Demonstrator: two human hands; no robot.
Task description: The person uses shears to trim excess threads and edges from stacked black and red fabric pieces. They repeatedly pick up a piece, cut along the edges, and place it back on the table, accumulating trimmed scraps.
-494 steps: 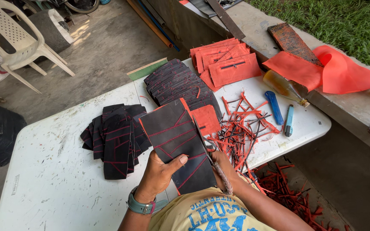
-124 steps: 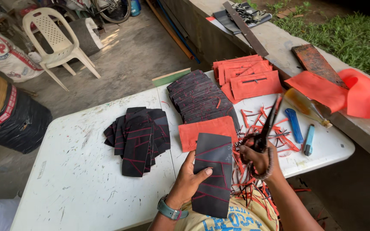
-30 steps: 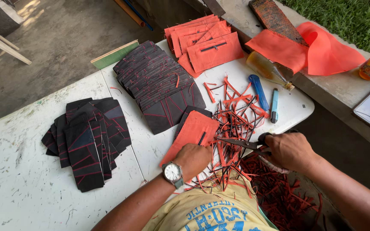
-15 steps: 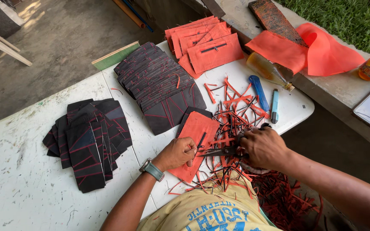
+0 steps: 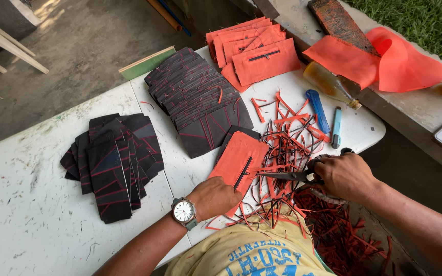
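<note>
- I am pressing my left hand [image 5: 216, 197] down, fingers curled, on the near end of the orange piece [image 5: 240, 163], which is lying close to the near edge of the white table [image 5: 21, 225].
- My right hand [image 5: 346, 176] is gripping the scissors [image 5: 295, 175] by the handles; the blades are pointing toward my left hand, nearly closed, tips just short of the piece's dark slit.
- Between my hands the heap of orange and black trimmings [image 5: 287, 138] is crowding the table; it is spilling over the edge below my right wrist.
- Open table is lying past my left wrist, out to the small black stack [image 5: 111, 163]; the fanned black stack [image 5: 200, 99] is sitting just beyond the orange piece.
- Since half a second ago my right hand has been drawing back from the piece, and the scissors are now showing clearly.
</note>
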